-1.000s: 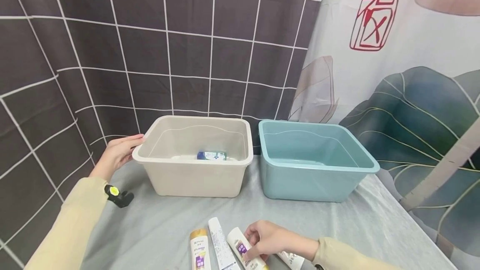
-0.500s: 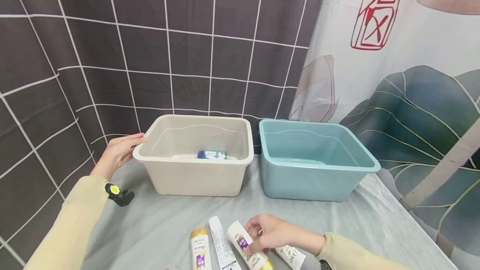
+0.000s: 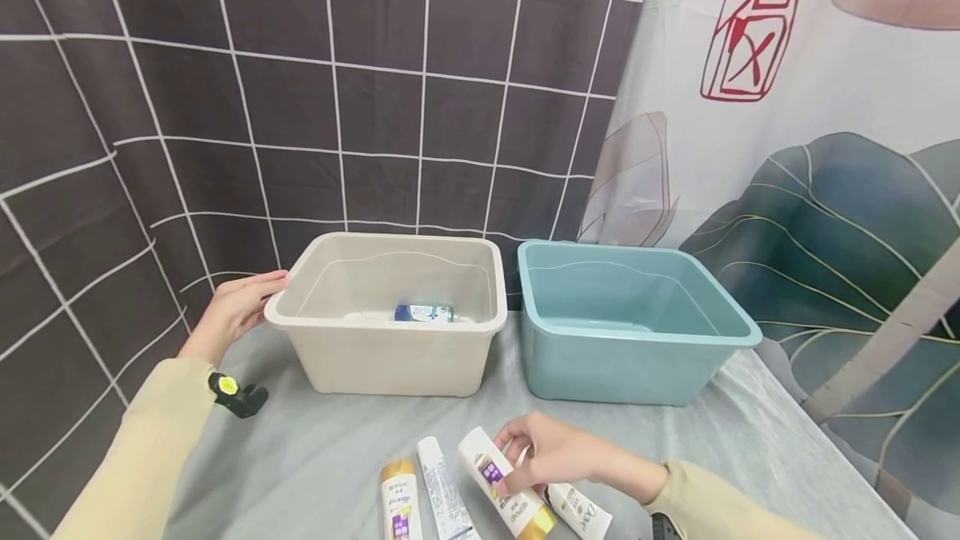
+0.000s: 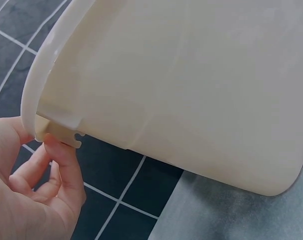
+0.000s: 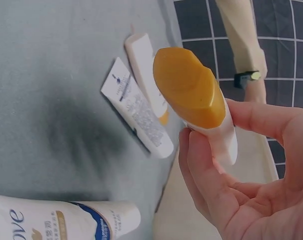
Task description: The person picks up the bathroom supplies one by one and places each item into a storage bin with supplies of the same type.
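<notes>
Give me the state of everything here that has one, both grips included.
Beige bin, upright, open-topped
Blue bin, upright, open-topped, no contents showing
Pack, lying in the beige bin; sealed or not, unclear
Held bottle, capped, tilted
Loose bottle, capped, lying on the table
White tube, capped, lying
Dove tube, capped, lying
Left grip, holding the beige bin at one end
Right grip, pinching the held bottle

Across the far side and the left I face dark grey hanging cloth (image 3: 375,107) ruled in white squares. To the right I see a white hanging (image 3: 675,40) bearing a red seal (image 3: 752,23) and blue-green leaves (image 3: 855,215). Pale grey cloth (image 3: 300,465) spreads near me, softly lit.
</notes>
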A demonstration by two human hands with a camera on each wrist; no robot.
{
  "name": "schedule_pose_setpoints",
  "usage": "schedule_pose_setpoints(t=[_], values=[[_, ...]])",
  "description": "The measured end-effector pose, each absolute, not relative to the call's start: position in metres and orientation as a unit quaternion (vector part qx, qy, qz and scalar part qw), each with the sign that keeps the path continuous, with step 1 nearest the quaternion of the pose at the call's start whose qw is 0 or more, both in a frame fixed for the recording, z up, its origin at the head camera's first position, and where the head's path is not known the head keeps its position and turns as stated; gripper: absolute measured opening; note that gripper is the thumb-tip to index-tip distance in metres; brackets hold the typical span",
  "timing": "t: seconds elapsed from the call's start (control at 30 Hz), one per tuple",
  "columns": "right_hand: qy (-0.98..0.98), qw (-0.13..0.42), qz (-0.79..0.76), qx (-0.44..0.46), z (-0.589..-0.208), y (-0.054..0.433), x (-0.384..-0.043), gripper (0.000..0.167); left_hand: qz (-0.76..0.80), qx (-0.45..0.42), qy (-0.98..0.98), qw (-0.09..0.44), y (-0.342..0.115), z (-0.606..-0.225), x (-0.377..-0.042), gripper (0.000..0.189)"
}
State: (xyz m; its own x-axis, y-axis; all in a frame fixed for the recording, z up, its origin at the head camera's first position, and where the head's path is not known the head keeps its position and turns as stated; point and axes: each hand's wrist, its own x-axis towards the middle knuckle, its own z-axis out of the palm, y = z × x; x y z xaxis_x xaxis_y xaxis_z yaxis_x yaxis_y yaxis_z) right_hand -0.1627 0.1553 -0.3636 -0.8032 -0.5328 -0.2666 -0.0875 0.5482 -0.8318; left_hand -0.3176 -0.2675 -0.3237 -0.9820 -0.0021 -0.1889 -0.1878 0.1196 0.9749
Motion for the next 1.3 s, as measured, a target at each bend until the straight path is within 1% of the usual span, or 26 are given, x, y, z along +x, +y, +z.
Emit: schedule_pose_setpoints(t=[0.07,0.13,0.17,0.27,0.33,0.37,0.5,0.57,0.63,0.77,0.8,0.87,0.9,0.97,1.0,1.1,1.2,1.3], values=[[0.841,0.256,-0.441,-0.184,-0.361,0.157,-0.163,0.031,0.661,-0.06,0.744,0.072,-0.268,-0.324,-0.317,0.075],[0.84,0.256,-0.443,-0.183,-0.359,0.158,-0.163,0.032,0.664,-0.059,0.742,0.072,-0.269,-0.325,-0.317,0.071],[0.839,0.256,-0.444,-0.182,-0.358,0.159,-0.163,0.032,0.663,-0.059,0.743,0.07,-0.269,-0.325,-0.317,0.067],[0.839,0.254,-0.447,-0.179,-0.354,0.161,-0.164,0.033,0.672,-0.061,0.735,0.067,-0.269,-0.325,-0.318,0.044],[0.84,0.251,-0.447,-0.178,-0.351,0.161,-0.165,0.034,0.67,-0.059,0.737,0.067,-0.27,-0.326,-0.318,0.04],[0.84,0.25,-0.448,-0.178,-0.35,0.162,-0.165,0.034,0.668,-0.057,0.739,0.069,-0.27,-0.326,-0.318,0.041],[0.839,0.248,-0.45,-0.179,-0.347,0.162,-0.166,0.033,0.653,-0.048,0.752,0.074,-0.271,-0.326,-0.318,0.067],[0.837,0.249,-0.453,-0.179,-0.345,0.161,-0.167,0.033,0.648,-0.046,0.757,0.075,-0.272,-0.327,-0.318,0.07],[0.836,0.249,-0.456,-0.179,-0.343,0.161,-0.167,0.034,0.657,-0.045,0.749,0.076,-0.272,-0.327,-0.318,0.063],[0.835,0.245,-0.46,-0.18,-0.338,0.16,-0.167,0.036,0.674,-0.049,0.733,0.074,-0.271,-0.326,-0.319,0.018],[0.834,0.243,-0.46,-0.182,-0.336,0.16,-0.168,0.037,0.68,-0.051,0.728,0.074,-0.27,-0.326,-0.32,0.012],[0.833,0.244,-0.461,-0.185,-0.333,0.16,-0.168,0.038,0.681,-0.055,0.727,0.072,-0.27,-0.325,-0.32,0.018],[0.832,0.244,-0.462,-0.186,-0.332,0.16,-0.169,0.037,0.681,-0.056,0.727,0.072,-0.269,-0.325,-0.32,0.018],[0.831,0.246,-0.461,-0.189,-0.33,0.16,-0.17,0.037,0.676,-0.058,0.731,0.071,-0.268,-0.324,-0.319,0.01],[0.831,0.246,-0.461,-0.19,-0.329,0.161,-0.17,0.037,0.672,-0.06,0.735,0.07,-0.267,-0.324,-0.319,0.015],[0.831,0.248,-0.461,-0.191,-0.327,0.161,-0.172,0.037,0.661,-0.067,0.745,0.066,-0.264,-0.323,-0.318,0.051],[0.829,0.248,-0.461,-0.195,-0.324,0.161,-0.174,0.037,0.66,-0.073,0.745,0.062,-0.263,-0.323,-0.318,0.062],[0.829,0.247,-0.461,-0.2,-0.32,0.16,-0.177,0.038,0.659,-0.075,0.746,0.062,-0.264,-0.323,-0.318,0.063]])
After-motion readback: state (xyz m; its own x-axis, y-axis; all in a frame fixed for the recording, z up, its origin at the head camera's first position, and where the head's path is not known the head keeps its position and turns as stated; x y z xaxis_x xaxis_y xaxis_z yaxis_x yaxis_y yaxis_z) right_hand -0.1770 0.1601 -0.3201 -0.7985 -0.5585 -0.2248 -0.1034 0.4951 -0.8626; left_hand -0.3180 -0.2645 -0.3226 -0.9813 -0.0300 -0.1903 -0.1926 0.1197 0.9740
